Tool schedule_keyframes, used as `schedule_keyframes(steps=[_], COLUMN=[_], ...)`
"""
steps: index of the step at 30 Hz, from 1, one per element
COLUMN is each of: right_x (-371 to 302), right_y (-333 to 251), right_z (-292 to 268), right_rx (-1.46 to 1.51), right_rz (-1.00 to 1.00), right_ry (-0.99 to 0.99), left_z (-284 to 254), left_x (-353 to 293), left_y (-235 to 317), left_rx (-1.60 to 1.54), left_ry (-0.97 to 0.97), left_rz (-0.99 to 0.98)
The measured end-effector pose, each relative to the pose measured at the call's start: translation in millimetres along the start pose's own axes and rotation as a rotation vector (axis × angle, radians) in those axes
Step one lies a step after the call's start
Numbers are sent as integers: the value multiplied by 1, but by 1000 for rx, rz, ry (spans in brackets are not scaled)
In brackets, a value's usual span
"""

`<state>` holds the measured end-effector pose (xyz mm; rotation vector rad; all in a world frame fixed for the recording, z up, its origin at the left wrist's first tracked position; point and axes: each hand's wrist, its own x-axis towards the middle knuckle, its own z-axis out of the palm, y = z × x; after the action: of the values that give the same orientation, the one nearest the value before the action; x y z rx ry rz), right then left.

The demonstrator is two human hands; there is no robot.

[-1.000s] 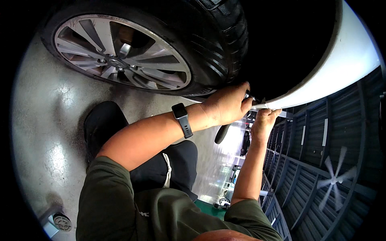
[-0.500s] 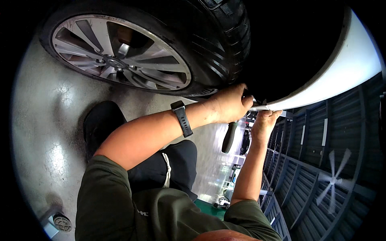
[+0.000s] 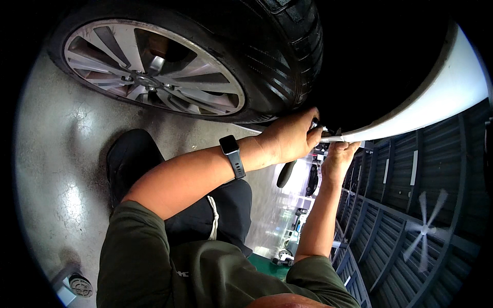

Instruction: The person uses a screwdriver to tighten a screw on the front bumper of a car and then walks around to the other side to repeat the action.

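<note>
My left hand (image 3: 290, 136), with a black watch on its wrist, is closed around the head end of a ratchet (image 3: 285, 174) beside the tyre tread. The tool's dark handle sticks out below my palm, and a bit of shiny metal shows by my fingers. What its tip meets is too small to make out. My right hand (image 3: 340, 151) grips the lower edge of a white body panel (image 3: 411, 113), close to my left fingertips. Next to both hands is a car wheel (image 3: 149, 79) with a silver multi-spoke rim and black tyre (image 3: 272, 72).
The dark wheel arch lies between tyre and panel. Below is a grey, shiny concrete floor (image 3: 61, 154) with my black shoe (image 3: 131, 154) on it. A round-padded metal foot (image 3: 79, 285) stands at the lower left. Wall beams and a fan (image 3: 425, 230) appear at right.
The ratchet's handle has swung to the left and up, and my left wrist has turned with it. My right hand stays at the panel edge.
</note>
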<state>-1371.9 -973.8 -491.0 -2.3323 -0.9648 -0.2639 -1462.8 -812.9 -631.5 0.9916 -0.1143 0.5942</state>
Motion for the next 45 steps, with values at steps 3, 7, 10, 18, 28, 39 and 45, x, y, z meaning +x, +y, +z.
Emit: schedule_keyframes(steps=[3,7,10,18,28,39,45], right_x=[1,2,1,2,4,2,1], right_y=[1,4,2,6,16,0,5], right_z=[0,-3,-3,-6,-12,0,-3], right_rx=[28,14,-7,-79,-138,-5,-17], right_rz=[-6,0,1,7,-4,-31,-32], right_ry=[2,-2,-2,29,28,-9,22], left_z=[0,2,5,-9,-4,2,4], left_x=[-1,0,-1,12,8,4,1], left_y=[0,-5,-8,22,3,-8,-8], left_rx=[3,33,37,-786,-34,-32,-30], left_ry=[1,10,55,-304,-89,-20,-21], left_rz=[13,63,105,-640,-131,-2,14])
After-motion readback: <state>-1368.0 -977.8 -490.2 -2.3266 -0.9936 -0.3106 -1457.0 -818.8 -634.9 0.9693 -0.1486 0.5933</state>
